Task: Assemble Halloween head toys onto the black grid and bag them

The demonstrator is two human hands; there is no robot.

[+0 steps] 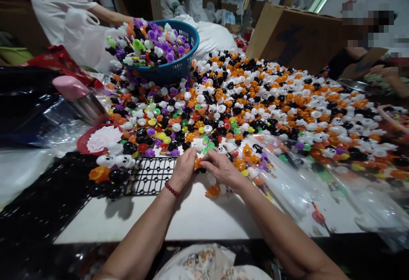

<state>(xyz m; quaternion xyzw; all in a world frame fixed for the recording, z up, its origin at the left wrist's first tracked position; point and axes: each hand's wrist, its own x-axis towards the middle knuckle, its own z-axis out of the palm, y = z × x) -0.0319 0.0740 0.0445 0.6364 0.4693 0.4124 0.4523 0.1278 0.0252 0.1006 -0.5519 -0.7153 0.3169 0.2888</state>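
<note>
fingers (192,153) of the left hand (184,170) are curled nearly closed on a small orange-and-red piece (197,164) while those of the right hand (223,170) pinch together at its side, all above the white surface (207,224), between the black grid (153,176) and a heap of small figures (271,97).

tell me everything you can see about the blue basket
The blue basket looks like plastic, round and open-topped, with a thick smooth rim and rows of slots in its wall. It is heaped above the rim with small glossy pieces in purple, white, black, orange and green, which hide its inner base and left rim. It sits at the back left, amid the loose pile, its underside hidden. Another person's forearm reaches to its far left; whether that hand touches it is unclear.
</note>
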